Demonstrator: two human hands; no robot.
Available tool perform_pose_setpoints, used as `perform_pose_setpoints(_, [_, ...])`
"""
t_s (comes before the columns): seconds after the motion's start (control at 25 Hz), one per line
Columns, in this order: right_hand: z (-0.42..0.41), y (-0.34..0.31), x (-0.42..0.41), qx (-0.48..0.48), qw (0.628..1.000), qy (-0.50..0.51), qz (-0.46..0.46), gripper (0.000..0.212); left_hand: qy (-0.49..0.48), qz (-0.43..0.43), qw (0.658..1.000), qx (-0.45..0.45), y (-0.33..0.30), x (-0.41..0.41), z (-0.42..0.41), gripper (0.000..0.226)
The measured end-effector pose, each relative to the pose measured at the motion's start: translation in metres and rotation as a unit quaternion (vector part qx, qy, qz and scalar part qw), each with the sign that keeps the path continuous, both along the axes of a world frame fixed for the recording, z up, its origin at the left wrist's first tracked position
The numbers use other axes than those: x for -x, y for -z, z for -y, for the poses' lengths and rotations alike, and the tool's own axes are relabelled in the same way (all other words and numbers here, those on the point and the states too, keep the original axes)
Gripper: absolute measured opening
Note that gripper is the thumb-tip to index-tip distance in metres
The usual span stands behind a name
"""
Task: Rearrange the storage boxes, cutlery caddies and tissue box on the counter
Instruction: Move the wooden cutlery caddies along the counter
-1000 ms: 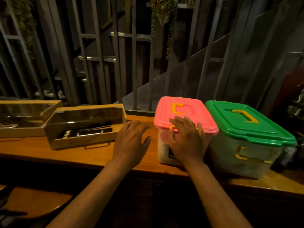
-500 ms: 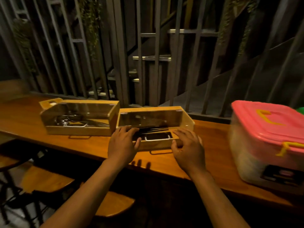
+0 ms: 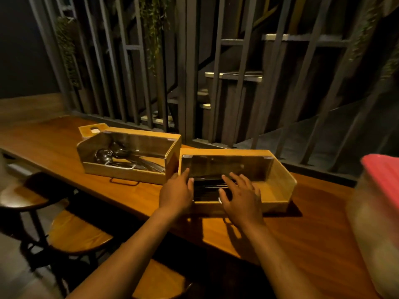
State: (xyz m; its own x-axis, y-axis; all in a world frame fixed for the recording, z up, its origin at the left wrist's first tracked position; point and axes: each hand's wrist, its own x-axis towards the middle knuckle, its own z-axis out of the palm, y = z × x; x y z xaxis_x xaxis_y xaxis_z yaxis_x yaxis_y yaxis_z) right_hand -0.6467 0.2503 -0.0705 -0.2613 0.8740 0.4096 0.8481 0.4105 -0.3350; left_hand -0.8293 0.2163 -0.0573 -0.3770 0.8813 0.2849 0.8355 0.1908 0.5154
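Observation:
Two wooden cutlery caddies with clear fronts stand side by side on the wooden counter [image 3: 302,223]. The left caddy [image 3: 129,156] holds spoons and ladles. The right caddy [image 3: 278,184] holds dark cutlery. My left hand [image 3: 176,193] cups the right caddy's front left corner, thumb inside and fingers on the end. My right hand [image 3: 239,195] lies flat on that caddy's front, fingers spread. A small wooden tissue box [image 3: 92,130] sits behind the left caddy. The pink-lidded storage box [image 3: 382,180] is blurred at the right edge.
A dark slatted railing [image 3: 194,83] runs along the counter's far edge with stairs behind it. Wooden stools [image 3: 75,234] stand below the counter's near edge at the left. Bare counter stretches left of the caddies.
My hands left the pink box and went left to the right caddy. The view swung left, so the green-lidded box is out of frame.

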Motion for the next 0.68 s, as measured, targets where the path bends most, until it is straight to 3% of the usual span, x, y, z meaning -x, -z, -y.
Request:
perform_pose_setpoints(0.12, [-0.003,0.014,-0.009,-0.026,0.997,0.028,-0.073,0.047,0.0,-0.027,0.999,-0.035,0.0,-0.017,0.027,0.042])
perform_pose_setpoints(0.28, [0.014,0.009,0.0,0.014,0.985,0.045,-0.166,0.068,0.037,0.057,0.991,-0.113,-0.007,-0.026,0.055,0.034])
perform_pose_setpoints(0.36, [0.033,0.006,0.014,0.027,0.991,0.027,-0.127,0.075,0.003,0.079,0.989,-0.128,-0.009,-0.005,0.037,0.036])
perform_pose_setpoints(0.44, [0.042,0.005,0.019,0.026,0.996,0.028,-0.085,0.072,-0.036,0.11,0.991,-0.064,-0.009,0.022,0.01,0.046])
perform_pose_setpoints(0.56, [0.043,0.004,0.009,0.029,0.997,0.026,-0.067,0.064,0.03,0.232,0.972,0.032,0.002,0.042,-0.013,0.06])
perform_pose_setpoints(0.68, [0.05,0.005,0.002,0.037,0.996,0.04,-0.068,0.06,0.082,0.286,0.955,0.013,0.011,0.037,-0.011,0.055])
